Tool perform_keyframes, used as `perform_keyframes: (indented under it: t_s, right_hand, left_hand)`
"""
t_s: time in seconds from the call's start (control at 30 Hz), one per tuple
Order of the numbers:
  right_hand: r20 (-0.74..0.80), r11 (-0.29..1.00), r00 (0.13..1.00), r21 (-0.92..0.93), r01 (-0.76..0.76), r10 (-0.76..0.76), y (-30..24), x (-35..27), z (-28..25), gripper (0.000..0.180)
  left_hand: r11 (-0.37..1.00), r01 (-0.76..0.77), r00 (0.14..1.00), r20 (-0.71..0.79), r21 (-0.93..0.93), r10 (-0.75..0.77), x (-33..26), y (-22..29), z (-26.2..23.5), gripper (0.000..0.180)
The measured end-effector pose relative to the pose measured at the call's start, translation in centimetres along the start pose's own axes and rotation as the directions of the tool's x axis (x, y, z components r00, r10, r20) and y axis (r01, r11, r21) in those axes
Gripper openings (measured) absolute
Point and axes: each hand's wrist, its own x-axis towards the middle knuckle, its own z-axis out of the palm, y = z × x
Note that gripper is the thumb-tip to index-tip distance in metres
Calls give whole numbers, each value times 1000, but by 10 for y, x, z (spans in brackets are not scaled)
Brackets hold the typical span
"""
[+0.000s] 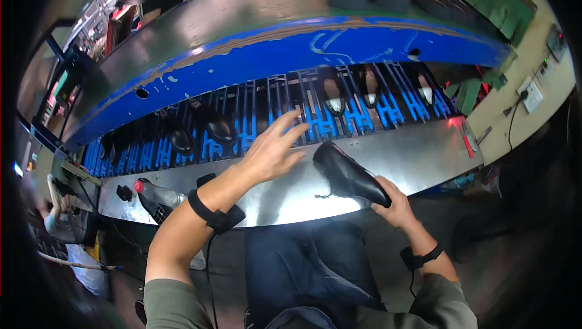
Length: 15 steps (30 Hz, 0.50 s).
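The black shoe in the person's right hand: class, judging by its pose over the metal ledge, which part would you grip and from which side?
Probably grip the black shoe at its rear end, coming from the lower right, as the right hand does. That end points toward the person, while the other end juts up-left over the metal ledge.

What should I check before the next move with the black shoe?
1. Right hand grips the black shoe at its rear end: ok.
2. Left hand is open and empty, fingers spread above the blue slatted conveyor: ok.
3. Shoe is lifted off the metal ledge: cannot tell.
4. Slats just ahead of the left hand are free of shoes: ok.
5. Other black shoes on the conveyor sit apart from both hands: ok.
6. Dangling thread or lace under the shoe is free of the ledge: cannot tell.
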Motion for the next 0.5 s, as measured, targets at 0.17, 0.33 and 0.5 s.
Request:
perform_keyframes:
  t_s: [0.17,0.33,0.5]
  right_hand:
    - [-465,999,885,-29,-45,27,28,-55,43,56]
    - [-517,992,848,-15,126,-116,42,4,29,52]
    - [-486,972,844,-64,225,-227,70,37,42,53]
  left_hand:
    - [900,-423,878,-201,104,435,118,115,-54,43]
    - [871,-362,836,-298,333,461,261,113,-65,41]
    - [932,36,975,-216,360,46,332,67,-66,38]
